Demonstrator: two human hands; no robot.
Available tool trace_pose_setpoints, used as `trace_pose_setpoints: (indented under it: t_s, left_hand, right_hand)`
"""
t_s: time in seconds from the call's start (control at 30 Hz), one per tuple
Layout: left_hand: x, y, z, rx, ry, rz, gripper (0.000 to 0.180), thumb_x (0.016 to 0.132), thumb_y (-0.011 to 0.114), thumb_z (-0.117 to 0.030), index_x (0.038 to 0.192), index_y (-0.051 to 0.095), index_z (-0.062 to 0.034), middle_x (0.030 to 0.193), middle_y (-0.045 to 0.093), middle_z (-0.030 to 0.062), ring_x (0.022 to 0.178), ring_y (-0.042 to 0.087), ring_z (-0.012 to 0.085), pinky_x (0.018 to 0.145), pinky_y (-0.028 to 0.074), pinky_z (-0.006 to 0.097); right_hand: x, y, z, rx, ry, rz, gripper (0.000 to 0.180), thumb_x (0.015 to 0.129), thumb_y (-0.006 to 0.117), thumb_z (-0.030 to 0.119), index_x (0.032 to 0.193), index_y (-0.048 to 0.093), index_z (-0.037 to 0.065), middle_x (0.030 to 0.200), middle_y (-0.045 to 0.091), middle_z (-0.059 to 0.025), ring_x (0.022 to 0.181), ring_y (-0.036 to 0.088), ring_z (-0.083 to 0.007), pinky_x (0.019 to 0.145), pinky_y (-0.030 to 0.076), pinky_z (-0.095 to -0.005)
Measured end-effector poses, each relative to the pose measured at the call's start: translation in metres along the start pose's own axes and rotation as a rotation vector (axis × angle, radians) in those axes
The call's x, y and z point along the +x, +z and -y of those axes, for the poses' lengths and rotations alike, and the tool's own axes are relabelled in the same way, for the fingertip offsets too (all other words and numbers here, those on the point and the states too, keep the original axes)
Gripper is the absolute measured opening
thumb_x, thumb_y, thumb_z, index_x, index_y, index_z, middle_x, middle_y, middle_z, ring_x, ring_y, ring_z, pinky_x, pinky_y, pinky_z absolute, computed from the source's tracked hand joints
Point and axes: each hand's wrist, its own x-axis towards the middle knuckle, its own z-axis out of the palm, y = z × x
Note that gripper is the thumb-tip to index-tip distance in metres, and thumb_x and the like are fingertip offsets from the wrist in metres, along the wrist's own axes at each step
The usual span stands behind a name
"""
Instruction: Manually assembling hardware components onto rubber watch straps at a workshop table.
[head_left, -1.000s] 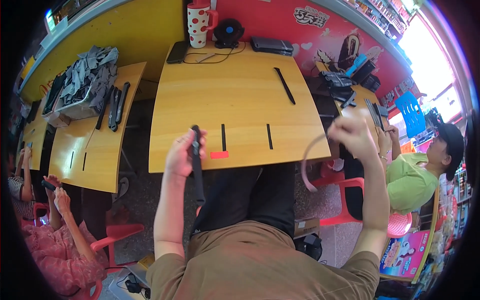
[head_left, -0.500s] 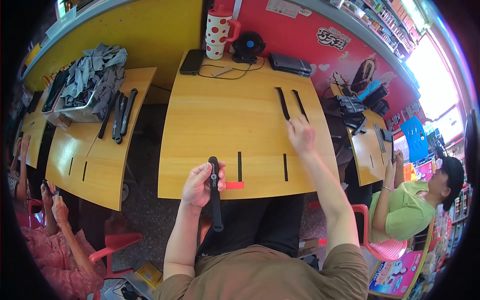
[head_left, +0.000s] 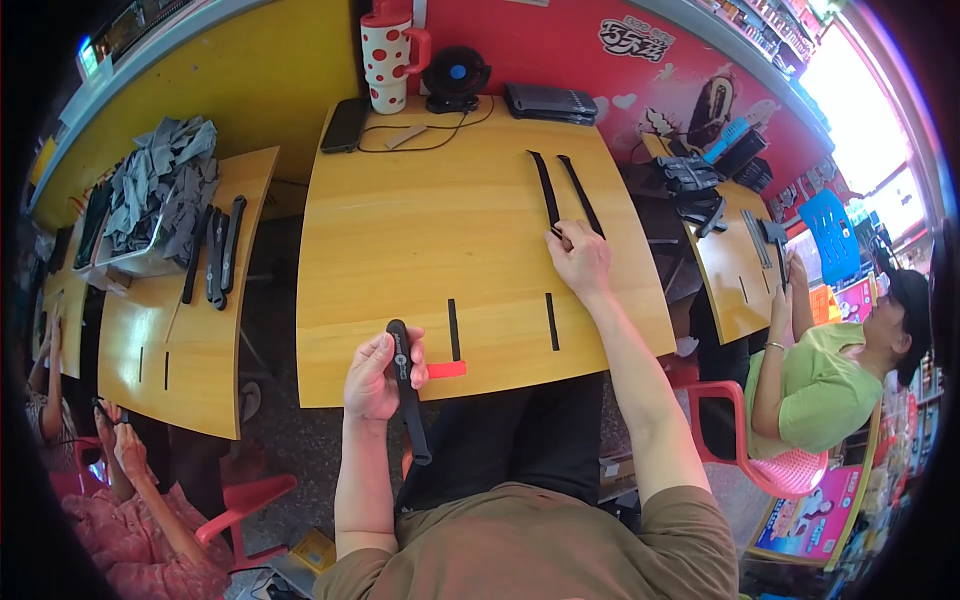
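Note:
My left hand (head_left: 375, 375) grips a black strap-like piece (head_left: 408, 395) upright over the near edge of the yellow wooden table (head_left: 420, 230), beside a small red marker (head_left: 447, 370). My right hand (head_left: 578, 258) rests on the table with its fingertips on the near end of one of two long black strips (head_left: 545, 188) that lie side by side toward the far right. Two short black marks (head_left: 453, 330) sit on the tabletop between my hands.
A spotted red-and-white mug (head_left: 388, 52), a small black fan (head_left: 455, 75), a phone (head_left: 345, 124) and a black case (head_left: 548, 100) line the far edge. A left table holds grey cloth (head_left: 160, 190) and black straps. Other people sit at right (head_left: 830, 370) and lower left (head_left: 130, 480).
My right hand came down from the air at the right and reached forward onto the long black strips. My left hand kept hold of the black piece near the table's edge.

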Motion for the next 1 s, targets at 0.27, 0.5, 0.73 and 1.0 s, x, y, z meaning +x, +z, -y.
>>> trace_pose_setpoints:
  t_s: [0.27,0.5,0.73,1.0]
  left_hand:
    - [-0.008,0.032,0.011,0.347,-0.02,-0.079,0.039,0.102,0.047,-0.031,0.121,0.056,0.0025,0.08,0.063,0.0082,0.06,0.061,0.0159,0.052,0.049,0.026]
    - [-0.026,0.072,0.037,0.353,-0.042,-0.074,0.028,0.102,0.048,-0.021,0.117,0.057,0.0005,0.08,0.063,0.0082,0.058,0.06,0.0137,0.048,0.047,0.024]
    - [-0.015,0.1,0.076,0.405,-0.187,0.066,0.025,0.103,0.046,-0.02,0.115,0.056,-0.0001,0.083,0.063,0.008,0.06,0.061,0.0139,0.05,0.047,0.025]
    - [-0.025,0.104,0.1,0.391,-0.298,0.081,0.028,0.104,0.044,-0.024,0.109,0.058,-0.0001,0.082,0.062,0.0069,0.06,0.061,0.0141,0.051,0.05,0.025]
  right_hand:
    - [-0.023,-0.022,-0.002,0.155,-0.174,-0.265,0.003,0.084,0.066,0.002,0.087,0.065,0.003,0.077,0.062,-0.0116,0.065,0.063,-0.0257,0.054,0.046,-0.0346]
    - [-0.11,-0.081,0.03,0.307,-0.017,-0.186,0.004,0.084,0.065,-0.003,0.086,0.063,0.0,0.071,0.056,-0.0087,0.059,0.054,-0.0177,0.053,0.04,-0.0285]
    - [-0.192,-0.131,0.072,0.667,0.438,0.001,0.014,0.089,0.062,-0.003,0.103,0.064,-0.003,0.08,0.06,-0.0053,0.066,0.054,-0.0103,0.061,0.045,-0.0238]
    - [-0.194,-0.145,0.117,0.524,0.106,0.081,0.009,0.089,0.059,-0.004,0.098,0.062,-0.002,0.076,0.055,-0.0126,0.058,0.057,-0.0241,0.051,0.044,-0.0314]
